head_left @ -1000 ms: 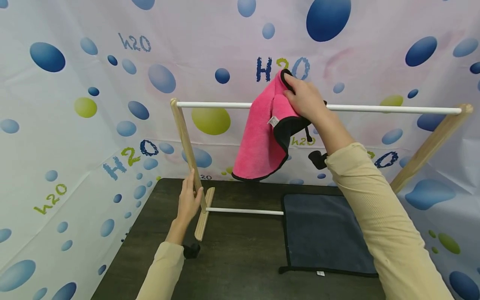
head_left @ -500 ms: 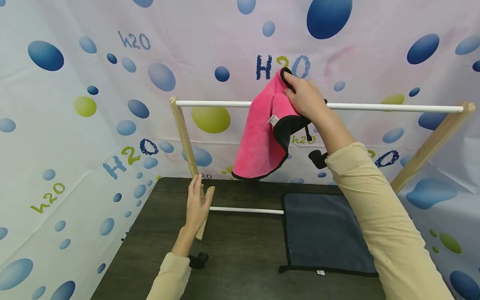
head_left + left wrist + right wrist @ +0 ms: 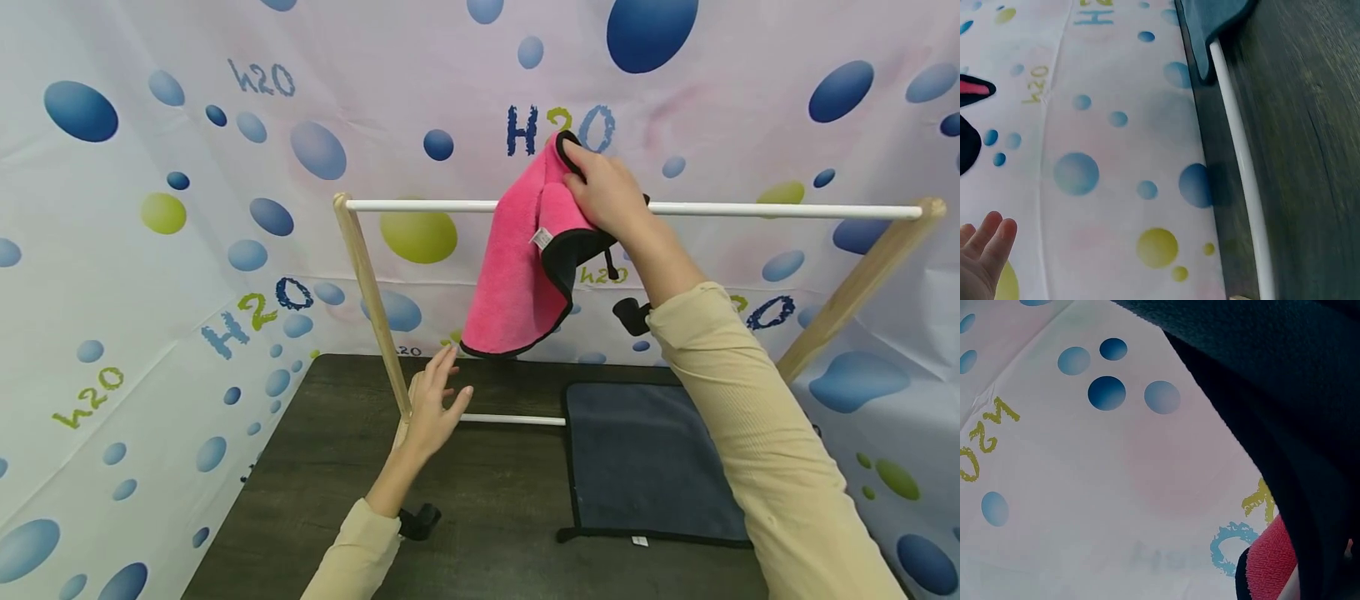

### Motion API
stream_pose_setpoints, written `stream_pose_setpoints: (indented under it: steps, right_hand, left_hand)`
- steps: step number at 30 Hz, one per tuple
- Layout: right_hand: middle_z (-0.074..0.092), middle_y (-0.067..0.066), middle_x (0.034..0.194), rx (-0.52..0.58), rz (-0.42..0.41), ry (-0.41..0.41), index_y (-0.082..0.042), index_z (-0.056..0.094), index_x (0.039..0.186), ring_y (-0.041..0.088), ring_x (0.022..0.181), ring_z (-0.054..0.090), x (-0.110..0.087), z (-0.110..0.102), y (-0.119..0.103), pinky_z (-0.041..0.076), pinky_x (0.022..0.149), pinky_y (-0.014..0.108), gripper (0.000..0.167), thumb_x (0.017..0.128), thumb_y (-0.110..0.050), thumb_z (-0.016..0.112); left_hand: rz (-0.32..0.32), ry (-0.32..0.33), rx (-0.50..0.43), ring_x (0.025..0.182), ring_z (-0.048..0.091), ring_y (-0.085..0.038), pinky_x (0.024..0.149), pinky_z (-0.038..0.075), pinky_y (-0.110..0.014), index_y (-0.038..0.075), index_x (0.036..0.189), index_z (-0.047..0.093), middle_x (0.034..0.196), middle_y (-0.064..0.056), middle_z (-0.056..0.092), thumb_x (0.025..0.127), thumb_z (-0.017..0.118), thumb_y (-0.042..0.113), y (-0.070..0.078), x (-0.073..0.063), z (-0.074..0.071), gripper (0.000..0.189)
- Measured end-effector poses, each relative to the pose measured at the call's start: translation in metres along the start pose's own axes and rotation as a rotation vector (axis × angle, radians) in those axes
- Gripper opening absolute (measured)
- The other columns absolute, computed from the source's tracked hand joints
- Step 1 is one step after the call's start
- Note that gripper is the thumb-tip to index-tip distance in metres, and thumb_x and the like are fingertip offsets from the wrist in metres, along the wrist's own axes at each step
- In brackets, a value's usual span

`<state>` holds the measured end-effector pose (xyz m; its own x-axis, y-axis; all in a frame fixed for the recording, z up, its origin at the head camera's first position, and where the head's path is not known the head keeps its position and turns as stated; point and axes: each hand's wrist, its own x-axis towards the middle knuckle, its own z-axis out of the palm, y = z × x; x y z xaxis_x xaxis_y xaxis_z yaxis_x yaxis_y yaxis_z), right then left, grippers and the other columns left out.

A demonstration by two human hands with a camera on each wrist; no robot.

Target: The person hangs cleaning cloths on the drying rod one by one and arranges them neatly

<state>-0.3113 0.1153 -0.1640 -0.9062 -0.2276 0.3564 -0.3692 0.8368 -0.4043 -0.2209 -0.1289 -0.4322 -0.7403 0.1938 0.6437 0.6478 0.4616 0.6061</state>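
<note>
A pink towel with black edging and a small white tag hangs in front of the rack's white top bar. My right hand pinches its upper part at bar height. In the right wrist view the towel's dark side fills the upper right, with a strip of pink below; that hand is not seen there. My left hand is raised below the towel, fingers spread, holding nothing, near the rack's left wooden post. The left wrist view shows some of its fingers.
A dark grey towel with black edging lies flat at the right on the dark wooden table, partly over the lower white bar. The right wooden post slants down behind my sleeve. Bubble-print curtains surround the table.
My left hand has left the left post and moved right, toward the space below the pink towel. My right hand keeps its hold on the towel, almost unmoved.
</note>
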Motion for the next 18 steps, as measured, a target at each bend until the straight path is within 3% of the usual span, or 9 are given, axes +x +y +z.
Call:
stream_pose_setpoints:
  steps: [7,15,18]
  right_hand:
    - [0.035,0.018,0.142,0.002,0.008,-0.002,-0.013,0.025,0.145,0.036,0.127,0.037,0.001,0.000,0.001,0.027,0.106,0.045,0.050,0.097,-0.016,0.039]
    - [0.036,0.018,0.141,0.005,0.022,0.004,-0.015,0.025,0.145,0.037,0.124,0.040,0.001,0.001,0.001,0.030,0.104,0.045,0.050,0.097,-0.017,0.038]
    - [0.037,0.018,0.140,0.005,0.024,0.005,-0.015,0.025,0.146,0.037,0.123,0.041,0.001,0.001,0.001,0.030,0.104,0.045,0.050,0.097,-0.017,0.038]
  left_hand:
    - [0.037,-0.021,0.019,0.108,0.052,-0.034,0.072,0.052,-0.045,0.000,0.136,0.038,0.136,-0.020,0.037,0.086,0.059,0.005,0.015,0.006,0.003,0.054]
    - [0.081,0.008,0.003,0.105,0.055,-0.034,0.072,0.053,-0.044,-0.001,0.126,0.047,0.117,-0.020,0.054,0.086,0.058,0.003,0.026,0.016,-0.005,0.042]
    - [0.084,0.032,-0.048,0.101,0.056,-0.040,0.071,0.052,-0.046,-0.008,0.123,0.047,0.112,-0.026,0.055,0.084,0.057,-0.004,0.046,0.022,-0.016,0.040]
